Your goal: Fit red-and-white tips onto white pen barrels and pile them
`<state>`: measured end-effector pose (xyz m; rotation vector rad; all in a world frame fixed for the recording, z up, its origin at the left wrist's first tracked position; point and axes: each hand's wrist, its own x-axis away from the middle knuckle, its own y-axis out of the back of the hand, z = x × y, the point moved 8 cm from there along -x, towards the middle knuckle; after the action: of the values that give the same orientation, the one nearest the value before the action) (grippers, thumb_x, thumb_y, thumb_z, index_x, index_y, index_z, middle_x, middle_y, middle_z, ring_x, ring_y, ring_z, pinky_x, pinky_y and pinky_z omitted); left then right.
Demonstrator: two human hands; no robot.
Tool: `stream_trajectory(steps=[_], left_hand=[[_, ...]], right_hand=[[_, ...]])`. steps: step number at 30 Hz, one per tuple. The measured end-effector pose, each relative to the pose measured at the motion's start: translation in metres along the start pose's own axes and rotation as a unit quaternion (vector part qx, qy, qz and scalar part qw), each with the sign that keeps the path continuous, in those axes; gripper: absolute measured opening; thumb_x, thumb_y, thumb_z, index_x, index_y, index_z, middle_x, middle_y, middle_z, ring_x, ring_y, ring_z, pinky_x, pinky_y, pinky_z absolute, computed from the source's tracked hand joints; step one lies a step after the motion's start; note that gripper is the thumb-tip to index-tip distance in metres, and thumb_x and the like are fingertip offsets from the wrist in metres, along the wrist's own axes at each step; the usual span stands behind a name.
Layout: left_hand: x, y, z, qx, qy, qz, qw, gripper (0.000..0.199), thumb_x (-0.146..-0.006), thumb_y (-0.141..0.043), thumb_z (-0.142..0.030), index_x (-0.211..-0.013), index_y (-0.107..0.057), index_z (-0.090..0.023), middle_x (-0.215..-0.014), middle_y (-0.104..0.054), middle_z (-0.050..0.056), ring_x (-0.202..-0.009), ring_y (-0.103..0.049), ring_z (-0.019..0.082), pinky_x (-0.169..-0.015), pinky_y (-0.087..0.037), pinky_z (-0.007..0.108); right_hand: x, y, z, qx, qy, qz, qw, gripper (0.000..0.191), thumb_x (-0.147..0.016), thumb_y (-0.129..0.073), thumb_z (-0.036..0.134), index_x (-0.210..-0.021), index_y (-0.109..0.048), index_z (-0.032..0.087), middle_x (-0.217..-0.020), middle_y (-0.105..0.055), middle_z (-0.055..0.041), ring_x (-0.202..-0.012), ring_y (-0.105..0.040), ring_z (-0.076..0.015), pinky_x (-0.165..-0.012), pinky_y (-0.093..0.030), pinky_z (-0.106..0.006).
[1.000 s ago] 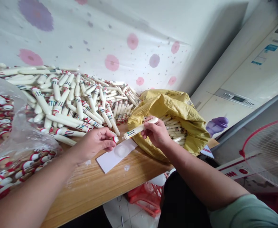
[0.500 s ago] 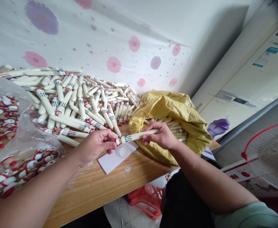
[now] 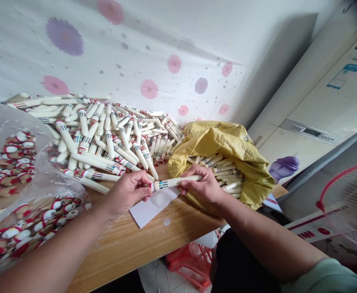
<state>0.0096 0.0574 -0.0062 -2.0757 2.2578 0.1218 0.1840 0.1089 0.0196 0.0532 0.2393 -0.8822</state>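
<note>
My right hand (image 3: 201,183) is closed round the barrel of a white multicolour pen (image 3: 175,182), above the table and in front of the yellow sack. The pen's end with the coloured sliders points left. My left hand (image 3: 132,191) pinches a small red-and-white pen topper (image 3: 151,186) against that end, its fingers hiding most of it. Beneath the hands lies a white card (image 3: 144,213) with a small round clear disc (image 3: 160,200) on it. Behind them is a heap of similar pens (image 3: 109,142) with red-and-white tops.
A yellow woven sack (image 3: 224,142) with pens inside stands open on the right of the wooden table (image 3: 129,252). Clear plastic bags of figurine toppers (image 3: 10,162) are on the left. A fan (image 3: 349,203) and white cabinet (image 3: 312,110) are at right; a red plastic stool or basket (image 3: 189,262) is below.
The topper and the pen's end have come together, where a slight gap showed before. The whole view has shifted a little, so everything appears slightly lower and to the right.
</note>
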Motion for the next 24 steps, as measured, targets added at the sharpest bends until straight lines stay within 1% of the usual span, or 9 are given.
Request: stream_trajectory(steps=[5,7,9,12,14,16,17,20,24], left_hand=[[-0.001,0.015,-0.009,0.041,-0.016,-0.041,0.998,0.027,-0.068,-0.074,-0.036,-0.075,-0.057,-0.017,-0.062,-0.060,-0.002,-0.054,-0.054,0.011,-0.055,-0.045,0.024],[-0.001,0.038,-0.013,0.041,-0.018,-0.128,0.991,0.033,-0.069,-0.072,-0.042,-0.084,-0.055,-0.018,-0.060,-0.059,-0.003,-0.050,-0.051,0.011,-0.050,-0.042,0.024],[0.006,0.069,-0.020,0.046,-0.049,-0.255,0.964,0.034,-0.075,-0.065,-0.048,-0.088,-0.053,-0.019,-0.055,-0.053,-0.006,-0.045,-0.045,0.010,-0.045,-0.036,0.022],[0.015,0.097,-0.025,0.008,-0.076,-0.369,0.926,0.026,-0.081,-0.055,-0.046,-0.082,-0.050,-0.020,-0.049,-0.041,-0.009,-0.043,-0.037,0.010,-0.043,-0.028,0.021],[0.009,0.096,-0.026,-0.096,-0.047,-0.334,0.936,0.022,-0.081,-0.054,-0.042,-0.078,-0.052,-0.020,-0.050,-0.042,-0.007,-0.045,-0.039,0.011,-0.046,-0.030,0.022],[0.000,0.084,-0.024,-0.256,-0.012,-0.236,0.937,0.020,-0.079,-0.054,-0.040,-0.073,-0.055,-0.021,-0.054,-0.048,-0.004,-0.051,-0.046,0.014,-0.051,-0.034,0.025],[-0.004,0.075,-0.021,-0.343,0.000,-0.179,0.922,0.020,-0.079,-0.053,-0.038,-0.070,-0.057,-0.021,-0.057,-0.052,-0.002,-0.056,-0.050,0.016,-0.054,-0.035,0.026],[-0.007,0.055,-0.013,-0.548,0.003,-0.066,0.834,0.022,-0.081,-0.050,-0.036,-0.072,-0.063,-0.021,-0.077,-0.063,0.005,-0.071,-0.058,0.022,-0.063,-0.038,0.030],[-0.005,0.030,-0.002,-0.662,-0.047,-0.015,0.748,0.030,-0.084,-0.051,-0.040,-0.099,-0.068,-0.021,-0.102,-0.061,0.013,-0.091,-0.060,0.031,-0.079,-0.042,0.040]], right_hand=[[-0.035,-0.001,0.013,0.031,-0.030,0.074,0.996,0.028,-0.069,-0.081,0.032,-0.076,-0.061,0.014,-0.066,-0.071,-0.0039,-0.049,-0.063,-0.0122,-0.048,-0.052,-0.023],[-0.070,-0.015,0.031,0.073,-0.025,0.113,0.991,0.028,-0.070,-0.080,0.031,-0.077,-0.061,0.013,-0.062,-0.068,-0.0033,-0.047,-0.060,-0.0108,-0.044,-0.049,-0.021],[-0.115,-0.035,0.063,0.116,0.027,0.119,0.986,0.028,-0.074,-0.077,0.033,-0.081,-0.061,0.012,-0.065,-0.067,-0.0043,-0.050,-0.059,-0.0102,-0.047,-0.050,-0.021],[-0.180,-0.067,0.124,0.159,0.142,0.078,0.974,0.046,-0.087,-0.062,0.043,-0.121,-0.052,0.014,-0.110,-0.066,-0.0142,-0.087,-0.067,-0.0160,-0.076,-0.056,-0.030],[-0.202,-0.081,0.155,0.229,0.189,0.072,0.952,0.056,-0.095,-0.046,0.049,-0.139,-0.036,0.016,-0.128,-0.055,-0.0147,-0.108,-0.062,-0.0209,-0.087,-0.051,-0.037],[-0.198,-0.078,0.174,0.263,0.231,0.060,0.935,0.055,-0.099,-0.034,0.045,-0.144,-0.029,0.015,-0.128,-0.053,-0.0116,-0.112,-0.060,-0.0209,-0.089,-0.047,-0.040],[-0.187,-0.070,0.178,0.278,0.245,0.051,0.927,0.053,-0.099,-0.034,0.044,-0.143,-0.032,0.015,-0.125,-0.055,-0.0098,-0.109,-0.061,-0.0196,-0.089,-0.047,-0.039],[-0.129,-0.022,0.162,0.360,0.235,0.009,0.903,0.043,-0.089,-0.054,0.042,-0.121,-0.059,0.014,-0.108,-0.065,-0.0066,-0.093,-0.064,-0.0165,-0.084,-0.049,-0.033],[-0.050,0.076,0.102,0.519,0.100,-0.086,0.845,0.018,-0.081,-0.061,0.028,-0.086,-0.071,0.014,-0.080,-0.071,-0.0050,-0.071,-0.062,-0.0156,-0.071,-0.049,-0.029]])
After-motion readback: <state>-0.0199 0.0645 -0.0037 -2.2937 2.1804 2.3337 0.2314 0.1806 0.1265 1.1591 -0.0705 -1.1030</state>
